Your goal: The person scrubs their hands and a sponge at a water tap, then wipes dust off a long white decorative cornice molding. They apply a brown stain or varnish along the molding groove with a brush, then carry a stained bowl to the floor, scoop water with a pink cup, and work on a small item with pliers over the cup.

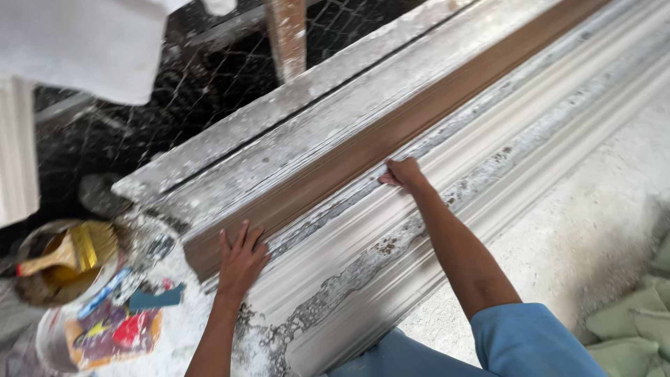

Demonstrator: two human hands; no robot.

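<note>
The left hand (241,257) lay flat, fingers spread, on the near end of the long white moulding (447,202) running diagonally along the counter (230,150). The right hand (403,174) pressed its curled fingers on the moulding's upper edge, beside the brown strip (391,132). A brush (66,255) rested in a tin (42,293) at left.

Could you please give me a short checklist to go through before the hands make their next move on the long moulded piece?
1. Left hand flat on the near end of the long moulded piece, fingers spread: ok.
2. Right hand touching the piece further along, by the brown strip: ok.
3. Both hands free of tools: ok.
4. Brush resting in the bucket to the left, apart from both hands: ok.
5. Surface of the piece clean: not ok, blotchy with crusted white residue.
6. Far end of the piece supported: cannot tell, it runs out of view.
</note>
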